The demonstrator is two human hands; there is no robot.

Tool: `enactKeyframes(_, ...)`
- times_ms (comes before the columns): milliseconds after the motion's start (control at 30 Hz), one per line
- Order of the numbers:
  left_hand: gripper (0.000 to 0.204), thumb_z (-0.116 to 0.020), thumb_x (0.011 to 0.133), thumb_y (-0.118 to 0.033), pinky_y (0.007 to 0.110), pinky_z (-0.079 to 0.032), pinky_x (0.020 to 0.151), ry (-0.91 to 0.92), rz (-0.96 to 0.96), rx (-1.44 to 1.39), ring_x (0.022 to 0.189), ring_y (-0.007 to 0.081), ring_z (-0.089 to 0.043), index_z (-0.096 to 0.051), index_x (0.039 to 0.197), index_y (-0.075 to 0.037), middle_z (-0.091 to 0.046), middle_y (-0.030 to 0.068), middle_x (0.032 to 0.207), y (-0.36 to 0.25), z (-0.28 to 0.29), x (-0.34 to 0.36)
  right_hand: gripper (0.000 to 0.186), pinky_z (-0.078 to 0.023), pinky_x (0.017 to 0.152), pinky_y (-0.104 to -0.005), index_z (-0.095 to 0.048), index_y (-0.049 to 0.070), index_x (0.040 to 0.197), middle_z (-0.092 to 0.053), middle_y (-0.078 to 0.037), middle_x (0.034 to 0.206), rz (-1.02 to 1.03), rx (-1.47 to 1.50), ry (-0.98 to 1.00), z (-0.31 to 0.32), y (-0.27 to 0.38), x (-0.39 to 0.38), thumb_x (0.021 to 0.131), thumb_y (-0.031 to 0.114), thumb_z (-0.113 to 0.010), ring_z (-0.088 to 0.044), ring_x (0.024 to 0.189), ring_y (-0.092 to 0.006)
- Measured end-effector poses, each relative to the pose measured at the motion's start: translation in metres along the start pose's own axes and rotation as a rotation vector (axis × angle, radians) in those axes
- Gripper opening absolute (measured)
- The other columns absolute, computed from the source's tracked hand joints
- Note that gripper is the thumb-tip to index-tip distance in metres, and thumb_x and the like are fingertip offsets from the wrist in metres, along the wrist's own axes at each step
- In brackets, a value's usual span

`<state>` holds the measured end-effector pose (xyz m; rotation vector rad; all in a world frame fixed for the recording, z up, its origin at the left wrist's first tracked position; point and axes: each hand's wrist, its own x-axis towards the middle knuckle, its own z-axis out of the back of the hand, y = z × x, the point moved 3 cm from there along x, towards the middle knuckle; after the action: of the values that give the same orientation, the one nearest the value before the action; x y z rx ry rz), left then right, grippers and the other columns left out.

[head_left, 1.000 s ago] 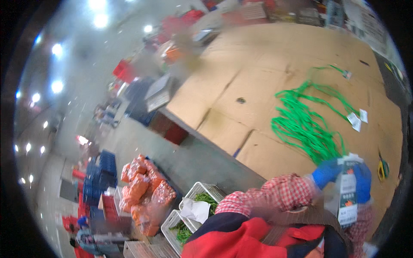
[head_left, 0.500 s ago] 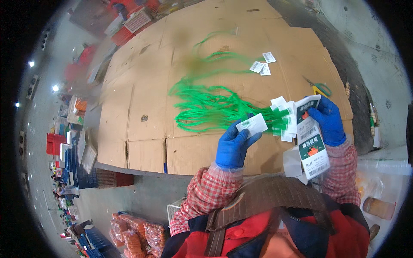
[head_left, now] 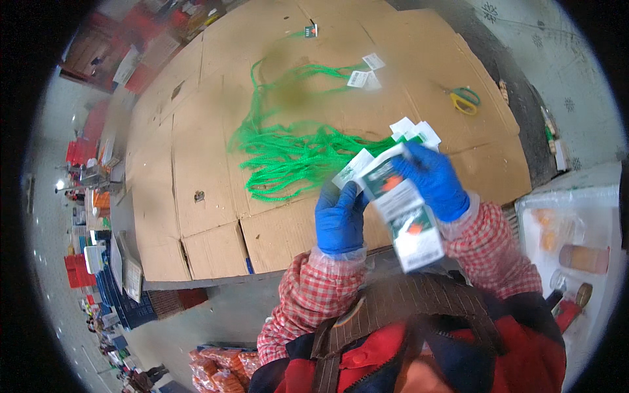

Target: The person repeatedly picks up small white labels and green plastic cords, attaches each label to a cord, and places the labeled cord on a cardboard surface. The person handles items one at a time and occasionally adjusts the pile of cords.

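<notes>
My left hand (head_left: 339, 221), in a blue glove, pinches a small white label (head_left: 352, 170) by its lower edge. In my right hand (head_left: 434, 182), also blue-gloved, a strip of printed labels (head_left: 417, 241) in green and white hangs downward. The strip's upper end meets the white label, and motion blur hides whether they stick together. Just beyond both hands lies a bunch of green mesh net bags (head_left: 288, 157). White tags (head_left: 419, 133) cover their right ends, partly behind my right hand.
Cardboard (head_left: 216, 157) covers the table. Farther back lie a few net strands with white tags (head_left: 364, 78) and one dark tag (head_left: 311, 31). Yellow-and-green scissors (head_left: 465, 101) rest at the right. Bags of orange produce (head_left: 223, 370) sit below the table's near edge; a white bin (head_left: 576, 223) stands right.
My right hand has moved left with the label strip, bringing it against the white label in my left hand. The view has shifted, so the table appears turned slightly.
</notes>
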<state>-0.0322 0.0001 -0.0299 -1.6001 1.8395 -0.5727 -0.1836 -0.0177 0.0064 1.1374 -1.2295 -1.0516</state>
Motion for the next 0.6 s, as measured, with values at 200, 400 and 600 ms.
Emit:
enactKeyframes(200, 0.03, -0.044, 0.08, -0.003, 0.032, -0.044, 0.075, -0.116, 0.037, 0.154, 0.091, 0.0212, -0.051, -0.041, 0.109, 0.001, -0.05, 0.0132, 0.103, -0.011, 0.035, -0.01, 0.033, -0.042, 0.072, -0.0257, -0.048, -0.002, 0.103, -0.056, -0.009, 0.094, -0.225, 0.07, 0.023, -0.027, 0.0, -0.035, 0.072, 0.007, -0.058, -0.051, 0.083, -0.0113)
enactKeyframes(400, 0.019, -0.046, 0.079, -0.002, 0.029, -0.043, 0.075, 0.268, 0.144, 0.451, 0.09, 0.02, -0.051, -0.05, 0.097, 0.002, -0.052, 0.013, 0.099, -0.026, 0.034, -0.039, 0.029, -0.044, 0.065, -0.0237, -0.052, -0.002, 0.097, -0.058, -0.009, 0.087, -0.188, -0.08, -0.295, -0.022, 0.014, -0.043, 0.071, 0.008, -0.059, -0.054, 0.077, -0.0107)
enactKeyframes(600, 0.012, -0.051, 0.075, 0.002, 0.021, -0.041, 0.054, 0.305, 0.144, 0.671, 0.06, 0.0099, -0.051, -0.053, 0.087, 0.003, -0.055, 0.0062, 0.079, -0.041, 0.034, -0.05, 0.019, -0.043, 0.069, -0.0245, -0.054, -0.001, 0.095, -0.058, -0.011, 0.086, 0.085, -0.291, -0.161, -0.046, 0.032, -0.046, 0.077, 0.006, -0.051, -0.055, 0.079, -0.0146)
